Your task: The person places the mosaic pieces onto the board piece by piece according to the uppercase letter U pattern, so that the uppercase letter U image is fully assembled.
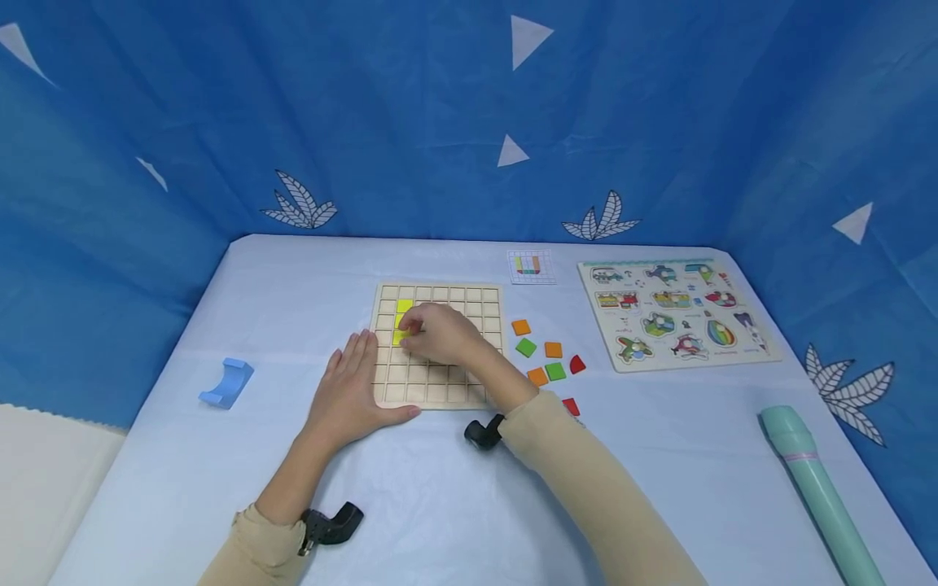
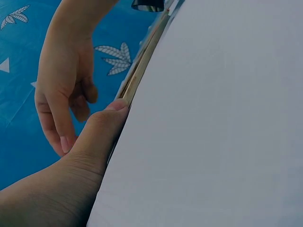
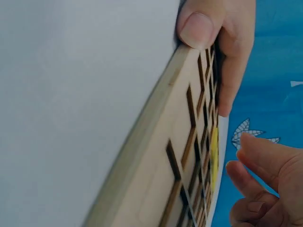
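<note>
A wooden grid board lies on the table. My left hand rests against its left side and near corner, fingers straight and thumb spread along the near edge. In the right wrist view that thumb touches the board's rim. Yellow square tiles form a column in the board's left part, partly hidden by my right hand. The right hand hovers close over them, fingers bent. In the right wrist view its thumb and forefinger stand slightly apart with nothing visible between them, beside the yellow tiles.
Right of the board lie loose orange tiles, green tiles and red quarter-round pieces. Behind them is a pattern card. A picture puzzle board, a green tube-shaped object and a blue curved block stand farther out.
</note>
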Demonstrator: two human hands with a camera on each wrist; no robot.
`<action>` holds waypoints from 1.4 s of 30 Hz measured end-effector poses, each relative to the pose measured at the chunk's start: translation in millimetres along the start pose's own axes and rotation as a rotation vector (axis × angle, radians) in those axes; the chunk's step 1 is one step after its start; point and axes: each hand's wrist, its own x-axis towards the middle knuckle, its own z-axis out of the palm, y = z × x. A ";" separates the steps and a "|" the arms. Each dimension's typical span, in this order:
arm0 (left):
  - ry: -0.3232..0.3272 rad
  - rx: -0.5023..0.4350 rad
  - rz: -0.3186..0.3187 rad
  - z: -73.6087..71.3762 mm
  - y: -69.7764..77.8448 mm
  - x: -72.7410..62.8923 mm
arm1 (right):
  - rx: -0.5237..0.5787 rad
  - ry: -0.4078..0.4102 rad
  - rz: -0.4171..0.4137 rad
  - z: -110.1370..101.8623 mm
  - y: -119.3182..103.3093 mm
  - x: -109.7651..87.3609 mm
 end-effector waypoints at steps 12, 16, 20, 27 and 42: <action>0.001 -0.007 -0.004 1.9 1.0 0.2 | 0.052 0.046 0.014 -26.9 18.4 -34.9; 0.000 -0.005 -0.008 2.7 0.6 0.5 | 0.090 0.075 0.039 -34.9 32.4 -47.7; 0.007 0.000 -0.010 3.2 -0.1 0.2 | 0.116 0.093 0.061 -41.4 46.7 -60.1; 0.019 -0.018 -0.001 2.3 1.4 -0.3 | 0.164 0.126 0.133 -53.3 78.9 -84.3; 0.020 -0.002 0.005 5.1 -0.5 1.9 | 0.155 0.229 0.265 -78.2 131.8 -136.7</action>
